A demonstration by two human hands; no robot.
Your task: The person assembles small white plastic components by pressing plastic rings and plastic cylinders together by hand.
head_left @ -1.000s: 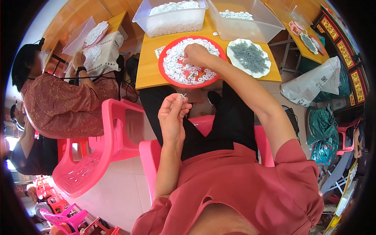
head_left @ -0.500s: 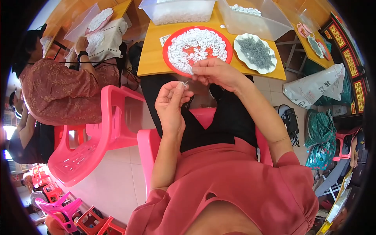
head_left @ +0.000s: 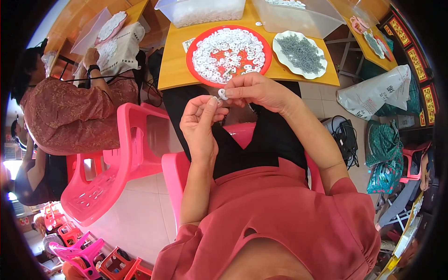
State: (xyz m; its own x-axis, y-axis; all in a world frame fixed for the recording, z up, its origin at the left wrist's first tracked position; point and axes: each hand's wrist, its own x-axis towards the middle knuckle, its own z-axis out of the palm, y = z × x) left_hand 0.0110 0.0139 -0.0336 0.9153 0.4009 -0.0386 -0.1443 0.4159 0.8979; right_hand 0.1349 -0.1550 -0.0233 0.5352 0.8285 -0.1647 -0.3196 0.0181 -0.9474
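My right hand (head_left: 256, 92) pinches a small white plastic oval piece with holes (head_left: 222, 94) between thumb and fingers. Close beside it, my left hand (head_left: 199, 117) is closed in a pinch on a tiny light-coloured part, mostly covered by the fingertips, its kind unclear. Both hands are over my lap, at the table's near edge, with the fingertips almost meeting. Just beyond them stands a round red tray (head_left: 190, 64) with many similar white oval pieces (head_left: 208, 49). To its right, a white scalloped plate (head_left: 321, 71) bears a heap of small thin grey pieces (head_left: 301, 52).
Two translucent plastic bins (head_left: 200, 13) (head_left: 298, 21) stand at the back of the wooden table (head_left: 175, 77). A pink chair (head_left: 100, 189) is at my left, near a seated person (head_left: 70, 112). Bags (head_left: 375, 93) and black cables (head_left: 344, 140) lie at my right.
My right hand has come from the tray's near rim toward my left hand, bringing the white oval piece to its fingertips. The left hand keeps its pinch.
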